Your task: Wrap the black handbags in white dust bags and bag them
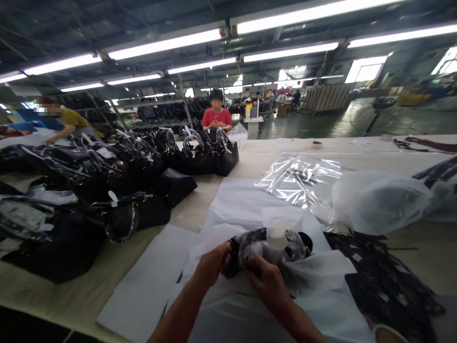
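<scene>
A black handbag [233,267] lies in front of me, partly wrapped in white tissue paper [321,276]. Its handles [255,236] are covered in clear film, and a pale tag [277,237] rests over them. At the bag's left end, my left hand [214,259] is closed on its black edge. My right hand [267,281] has its fingers curled at the near side of the bag, pinching something dark; exactly what is hidden. Much of the bag's body is under the paper.
Many black handbags [135,209] crowd the table's left side. Clear plastic bags [300,178] lie beyond the paper, with a bundled white plastic bag [382,200] to the right. Black straps with tags [389,281] are piled near right. A person in red [217,116] is across the table.
</scene>
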The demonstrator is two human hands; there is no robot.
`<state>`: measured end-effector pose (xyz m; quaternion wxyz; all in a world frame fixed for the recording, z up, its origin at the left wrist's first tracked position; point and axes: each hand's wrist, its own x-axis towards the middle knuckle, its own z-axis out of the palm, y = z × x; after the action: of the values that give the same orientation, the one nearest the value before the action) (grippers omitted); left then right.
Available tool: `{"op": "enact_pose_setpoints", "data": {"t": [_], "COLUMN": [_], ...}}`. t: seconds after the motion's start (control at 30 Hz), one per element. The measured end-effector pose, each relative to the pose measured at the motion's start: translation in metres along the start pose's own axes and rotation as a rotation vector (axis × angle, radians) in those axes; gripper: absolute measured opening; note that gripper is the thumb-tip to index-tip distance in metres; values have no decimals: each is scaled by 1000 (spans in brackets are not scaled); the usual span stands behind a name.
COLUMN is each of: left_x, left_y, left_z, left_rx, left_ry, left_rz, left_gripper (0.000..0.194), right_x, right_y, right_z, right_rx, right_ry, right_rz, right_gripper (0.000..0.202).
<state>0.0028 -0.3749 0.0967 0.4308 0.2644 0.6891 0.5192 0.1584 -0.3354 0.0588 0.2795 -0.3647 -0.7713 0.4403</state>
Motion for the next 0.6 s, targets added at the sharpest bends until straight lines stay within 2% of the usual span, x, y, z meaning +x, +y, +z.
{"op": "enact_pose_setpoints", "data": {"t": [0.1,0.17,0.23,0.33,0.47,0.53,0.6], "left_x": [-12,-20,-27,-35,-40,-43,-49], "left_y": [-2,-8,-20,-41,-65,-72,-77], "left_z": [-4,-9,-14,-19,-19,-18,-18], "left_rx": [135,240,428,799,1101,1135,1068], "left_ry": [16,-2,-10,11,41,19,-38], "left_rz": [81,187,353,589,675,667,622], "left_gripper": [9,5,9,20,27,26,23], "right_x": [-2,-2,-2,-3,-4,-5,-6], "right_y": [-4,-6,-7,-10,-8,-4,0], "right_z": [-7,-11,-13,-14,-10,-9,-11], "right_rx": [-25,-79,-133,-110,28,65,99], "right_ry": [-34,-39,-46,-85,-111,-114,-135], "right_rz": [-43,-70,-58,47,200,235,265], "right_gripper": [8,9,8,8,17,20,22]}}
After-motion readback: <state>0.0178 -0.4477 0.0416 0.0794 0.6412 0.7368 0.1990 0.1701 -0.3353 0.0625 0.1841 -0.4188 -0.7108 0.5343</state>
